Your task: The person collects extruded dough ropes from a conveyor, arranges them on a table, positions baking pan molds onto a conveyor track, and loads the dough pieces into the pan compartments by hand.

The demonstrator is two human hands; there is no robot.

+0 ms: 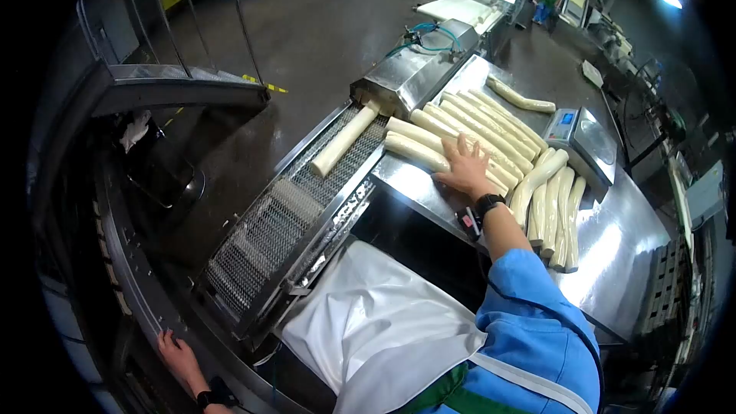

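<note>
right of the grey metal-mesh conveyor (264,249), the right hand (466,169) spreads across glossy cream cylindrical rolls (491,129); opposite, the left hand (179,356) splays loosely.

Glossy, pale rolls (469,124) lie side by side, many at the table's (629,222) left edge; 1 roll (345,140) is on the mesh belt (264,222).

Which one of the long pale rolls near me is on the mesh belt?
The lone roll lying lengthwise on the mesh belt, its far end at the metal housing. The other rolls near the right hand lie on the steel table.
</note>
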